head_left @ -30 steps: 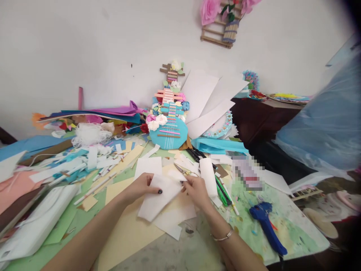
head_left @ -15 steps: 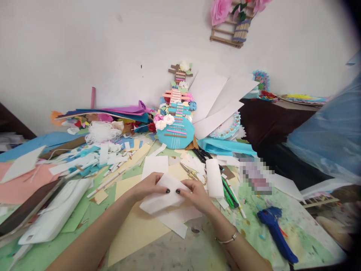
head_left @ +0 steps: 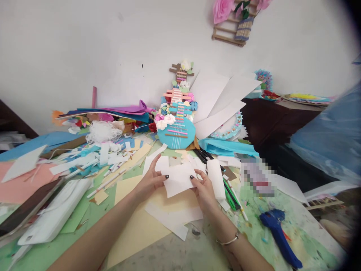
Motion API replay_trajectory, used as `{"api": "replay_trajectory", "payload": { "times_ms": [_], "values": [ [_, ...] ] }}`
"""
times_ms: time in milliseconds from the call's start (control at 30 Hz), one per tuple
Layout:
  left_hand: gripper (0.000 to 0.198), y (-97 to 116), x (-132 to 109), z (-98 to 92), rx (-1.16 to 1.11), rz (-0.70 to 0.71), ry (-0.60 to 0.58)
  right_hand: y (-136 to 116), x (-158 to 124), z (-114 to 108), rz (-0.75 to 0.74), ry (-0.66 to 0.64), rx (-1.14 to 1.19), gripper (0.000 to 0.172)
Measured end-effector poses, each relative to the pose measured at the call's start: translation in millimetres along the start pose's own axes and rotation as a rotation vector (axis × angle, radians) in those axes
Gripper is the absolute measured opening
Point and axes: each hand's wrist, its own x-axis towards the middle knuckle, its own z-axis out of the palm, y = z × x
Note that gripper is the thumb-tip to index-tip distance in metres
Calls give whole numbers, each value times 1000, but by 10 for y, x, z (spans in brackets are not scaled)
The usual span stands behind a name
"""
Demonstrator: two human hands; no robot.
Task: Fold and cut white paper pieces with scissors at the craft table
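Note:
A small white paper sheet (head_left: pixel 179 181) is held up between my two hands over the cream sheet (head_left: pixel 135 229) on the table. My left hand (head_left: pixel 150 181) pinches its left edge with the thumb in front, the index finger raised. My right hand (head_left: pixel 203 186) grips the right edge, thumb on the front and fingers partly behind. Below the held sheet lie white paper offcuts (head_left: pixel 169 218). Another white piece (head_left: pixel 156 164) rests just beyond my left hand, and a white roll (head_left: pixel 216 180) lies right beside my right hand.
A blue glue gun (head_left: pixel 279 237) lies at the right, with green markers (head_left: pixel 231 195) nearer the middle. At the left are a white case (head_left: pixel 56 210), a dark phone or tablet (head_left: pixel 28 207) and paper scraps. A blue paper instrument (head_left: pixel 176 133) leans against the wall.
The held white sheet has turned and now faces me more squarely. My hands have moved apart to its side edges, and my left index finger has lifted. The scissors are now hidden.

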Motion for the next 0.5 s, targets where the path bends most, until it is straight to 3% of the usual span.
{"api": "replay_trajectory", "payload": {
  "times_ms": [100,167,233,300,367,500],
  "values": [
    [97,-5,-25,61,8,-47,-49,0,-21,13,-37,-17,9,61],
    [80,-31,-11,44,52,-73,-48,-3,-13,-3,-59,-49,-21,69],
    [48,-76,29,-20,130,-77,5,1,19,-38,-59,-60,-108,60],
    [24,-124,77,-110,208,-69,73,19,68,-82,-37,-47,-245,40],
    [19,-155,116,-196,272,-68,107,49,120,-124,-17,-36,-388,27],
    [31,-141,147,-303,399,-62,138,103,173,-164,1,-96,-449,30]
  ]
}}
